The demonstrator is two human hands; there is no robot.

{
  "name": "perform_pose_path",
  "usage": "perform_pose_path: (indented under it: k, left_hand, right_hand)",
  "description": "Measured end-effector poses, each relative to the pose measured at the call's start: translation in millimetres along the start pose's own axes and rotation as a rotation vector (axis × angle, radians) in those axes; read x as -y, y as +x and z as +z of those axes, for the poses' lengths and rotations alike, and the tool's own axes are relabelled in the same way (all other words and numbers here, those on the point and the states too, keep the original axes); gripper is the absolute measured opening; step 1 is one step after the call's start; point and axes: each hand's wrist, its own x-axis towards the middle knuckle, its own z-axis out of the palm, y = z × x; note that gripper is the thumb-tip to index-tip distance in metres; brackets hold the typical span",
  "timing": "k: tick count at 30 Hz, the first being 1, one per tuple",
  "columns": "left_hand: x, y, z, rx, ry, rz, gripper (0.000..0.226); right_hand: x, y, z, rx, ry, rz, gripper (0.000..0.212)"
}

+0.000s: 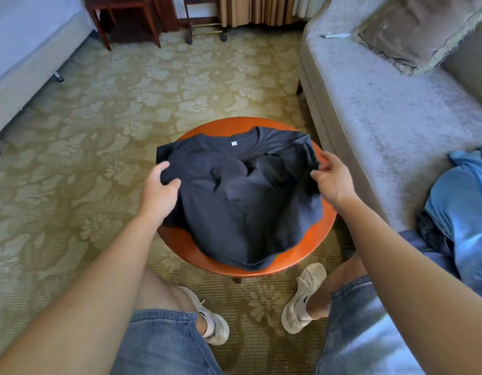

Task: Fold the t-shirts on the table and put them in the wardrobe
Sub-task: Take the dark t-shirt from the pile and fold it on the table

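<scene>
A dark navy t-shirt (242, 207) lies rumpled over most of the round reddish-orange table (180, 244) mid-scene, with its ribbed round collar at the far side, its hem reaching the near rim and creases bunched across the chest. The left hand (158, 190) grips the shirt's left edge between curled fingers and thumb, while the right hand (333, 180) is at the right sleeve with fingers loosely spread; whether it pinches cloth cannot be told. Inside the collar sits a small white tag (234, 143), too small to read.
</scene>
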Motion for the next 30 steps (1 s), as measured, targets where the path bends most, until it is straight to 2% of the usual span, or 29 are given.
perform_pose_path:
  k: [3, 7, 9, 11, 14, 15, 18, 22, 26, 30]
  left_hand:
    - [12.0, 4.5, -6.1, 0.119, 0.032, -0.129, 0.081]
    - [39.9, -6.0, 0.3, 0.18, 0.126, -0.146, 0.059]
    - [40.5, -9.9, 2.1, 0.19, 0.126, -0.165, 0.057]
    - [40.2, -13.3, 2.2, 0.19, 0.156, -0.177, 0.061]
    - [36.3, -20.9, -1.1, 0.168, 0.153, -0.184, 0.063]
    - [36.0, -22.6, -4.0, 0.175, 0.149, -0.2, 0.061]
    - [41.8, -23.1, -16.6, 0.246, 0.204, -0.27, 0.057]
    - [40.9, -27.3, -33.5, 0.287, 0.286, -0.361, 0.089]
    - [31.0, -36.7, -46.9, 0.285, 0.104, -0.347, 0.094]
    - [10.7, -48.0, -57.6, 0.26, -0.165, -0.294, 0.086]
  right_hand:
    - [-5.7, 3.1, -1.1, 0.118, 0.005, 0.116, 0.069]
    - [-35.2, -6.1, 0.8, 0.206, -0.17, 0.222, 0.075]
    - [-40.2, -6.4, 4.4, 0.253, -0.156, 0.228, 0.075]
    - [-41.5, -7.2, 9.2, 0.288, -0.213, 0.226, 0.066]
    - [-43.7, -10.0, 13.7, 0.246, -0.268, 0.216, 0.017]
    - [-45.7, -11.3, 13.9, 0.221, -0.259, 0.216, 0.012]
    - [-53.3, -13.3, 12.9, 0.153, -0.214, 0.228, 0.022]
    - [-55.3, -19.0, 7.9, 0.094, -0.153, 0.223, 0.018]
    - [-45.3, -25.8, -2.9, 0.003, -0.035, 0.177, 0.011]
    - [-23.4, -42.8, -17.9, -0.055, 0.064, 0.113, 0.016]
